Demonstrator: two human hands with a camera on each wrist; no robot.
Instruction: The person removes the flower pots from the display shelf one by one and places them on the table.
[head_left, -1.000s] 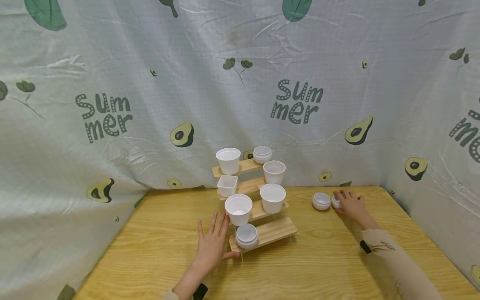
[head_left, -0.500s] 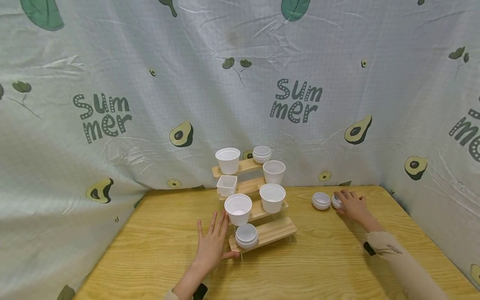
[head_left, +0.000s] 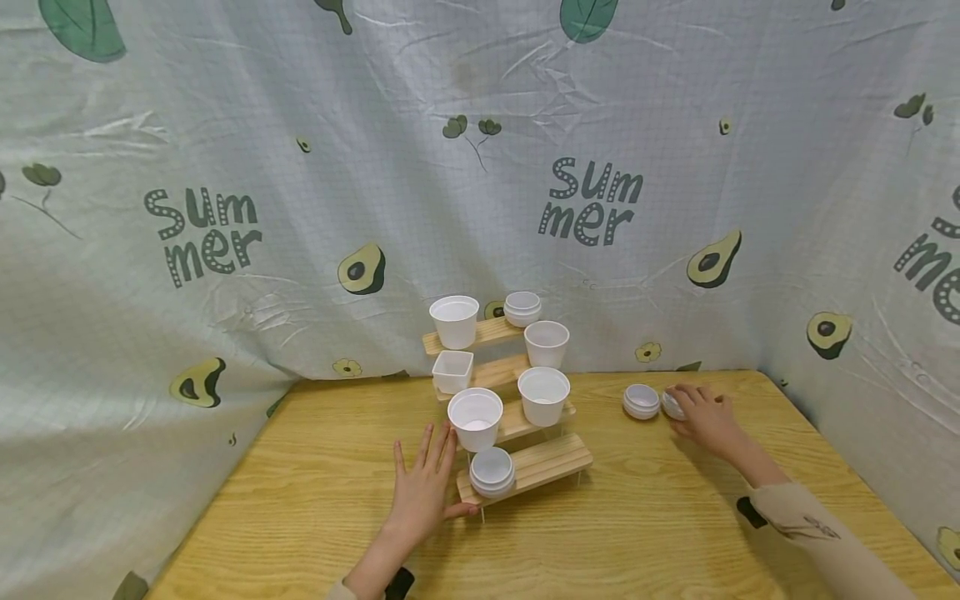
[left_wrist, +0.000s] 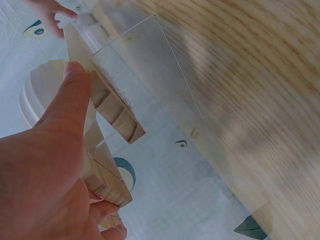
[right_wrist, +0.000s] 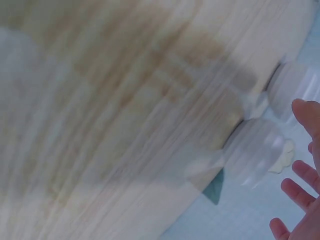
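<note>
A stepped wooden rack [head_left: 551, 462] with clear side supports stands mid-table in the head view. White round cups [head_left: 543, 396], a square cup [head_left: 453, 372] and squat ribbed jars [head_left: 492, 472] sit on its steps. My left hand [head_left: 422, 492] rests against the rack's left end, fingers spread and nearly straight, thumb at the lowest step. In the left wrist view the thumb lies by the plank end [left_wrist: 117, 112]. My right hand [head_left: 708, 423] is at a white jar [head_left: 672, 406], partly covering it in the head view. The right wrist view shows its fingers [right_wrist: 300, 195] spread apart.
A second squat jar [head_left: 641, 402] stands just left of the one by my right hand, near the back of the wooden table [head_left: 300, 517]. A printed fabric curtain [head_left: 300, 167] rises behind the table and along both sides.
My right forearm has shifted right and toward the front, and the right hand has drawn back slightly at the jar. My left hand and the rack have stayed in place.
</note>
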